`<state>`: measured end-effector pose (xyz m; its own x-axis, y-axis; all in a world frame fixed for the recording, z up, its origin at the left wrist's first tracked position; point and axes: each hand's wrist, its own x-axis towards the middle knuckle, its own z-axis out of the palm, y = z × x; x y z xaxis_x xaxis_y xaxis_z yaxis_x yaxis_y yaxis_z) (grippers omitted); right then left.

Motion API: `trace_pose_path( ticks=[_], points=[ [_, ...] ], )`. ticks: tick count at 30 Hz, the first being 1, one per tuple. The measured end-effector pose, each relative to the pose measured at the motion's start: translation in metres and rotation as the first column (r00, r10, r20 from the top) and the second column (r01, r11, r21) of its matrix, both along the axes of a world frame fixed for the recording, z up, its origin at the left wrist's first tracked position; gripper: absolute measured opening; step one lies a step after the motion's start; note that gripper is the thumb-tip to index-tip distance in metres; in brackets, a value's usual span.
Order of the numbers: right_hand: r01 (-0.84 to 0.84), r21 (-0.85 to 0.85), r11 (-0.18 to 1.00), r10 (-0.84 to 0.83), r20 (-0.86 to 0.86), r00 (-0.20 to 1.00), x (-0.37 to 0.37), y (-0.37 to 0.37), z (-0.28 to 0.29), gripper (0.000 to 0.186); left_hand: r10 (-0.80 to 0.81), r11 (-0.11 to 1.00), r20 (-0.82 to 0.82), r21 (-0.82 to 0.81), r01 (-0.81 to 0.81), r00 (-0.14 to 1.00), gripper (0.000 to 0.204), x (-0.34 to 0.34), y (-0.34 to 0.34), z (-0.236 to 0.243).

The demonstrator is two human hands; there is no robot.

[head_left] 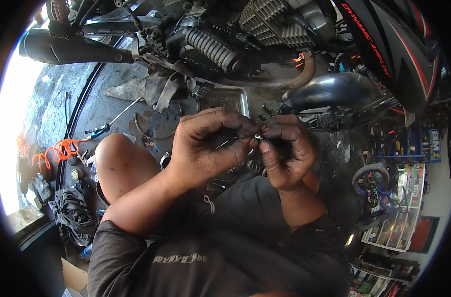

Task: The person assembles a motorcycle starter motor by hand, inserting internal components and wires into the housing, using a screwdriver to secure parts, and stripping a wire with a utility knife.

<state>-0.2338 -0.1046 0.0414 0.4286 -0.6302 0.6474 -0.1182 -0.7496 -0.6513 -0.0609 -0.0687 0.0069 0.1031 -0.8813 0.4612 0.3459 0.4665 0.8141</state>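
Between my two hands is a small shiny metal part [258,137], too small to tell its exact kind. My left hand [205,141] pinches it from one side, thumb and index fingertip closed. From the other side, the thumb and fingers of my right hand [288,151] close on the same piece. Dark grime covers the fingers of both hands. Beyond them on the floor lies a metal tray [244,101], partly hidden behind my left hand. Some small dark parts, including a round one [254,166], show below my fingers.
A motorbike's engine [280,22], exhaust pipe [304,74] and muffler [77,47] span the far side. To the left are a grey rag [161,86], a screwdriver [99,131], an orange coiled hose [62,149] and black cloth [74,213]. Shelves [396,208] stand at right.
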Motion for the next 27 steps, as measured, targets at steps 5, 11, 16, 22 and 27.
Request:
trace_pose_path(
  ticks=[5, 11, 16, 22, 27],
  points=[
    [-0.009, 0.045, 0.999, 0.007, 0.028, 1.000, 0.002, 0.002, -0.001, 0.010, -0.098, 0.993, -0.097, 0.054, 0.103, 0.990, 0.016, 0.001, 0.003, -0.002],
    [-0.101, 0.209, 0.973, 0.067, 0.165, 0.984, 0.001, 0.003, -0.011, 0.010, -0.177, 0.977, -0.185, 0.085, 0.195, 0.967, 0.018, 0.001, 0.004, -0.001],
    [-0.210, 0.355, 0.911, 0.107, 0.287, 0.952, 0.004, 0.006, -0.018, 0.012, -0.158, 0.982, -0.170, 0.071, 0.172, 0.973, 0.019, 0.001, 0.002, -0.003],
    [-0.206, 0.357, 0.911, 0.101, 0.291, 0.951, 0.002, 0.007, -0.018, 0.010, -0.186, 0.969, -0.192, 0.127, 0.213, 0.964, 0.017, 0.003, 0.003, -0.001],
    [-0.155, 0.343, 0.927, 0.063, 0.265, 0.962, 0.000, 0.008, -0.022, 0.009, -0.193, 0.959, -0.209, 0.166, 0.229, 0.959, 0.020, 0.004, 0.004, 0.000]
  ],
)
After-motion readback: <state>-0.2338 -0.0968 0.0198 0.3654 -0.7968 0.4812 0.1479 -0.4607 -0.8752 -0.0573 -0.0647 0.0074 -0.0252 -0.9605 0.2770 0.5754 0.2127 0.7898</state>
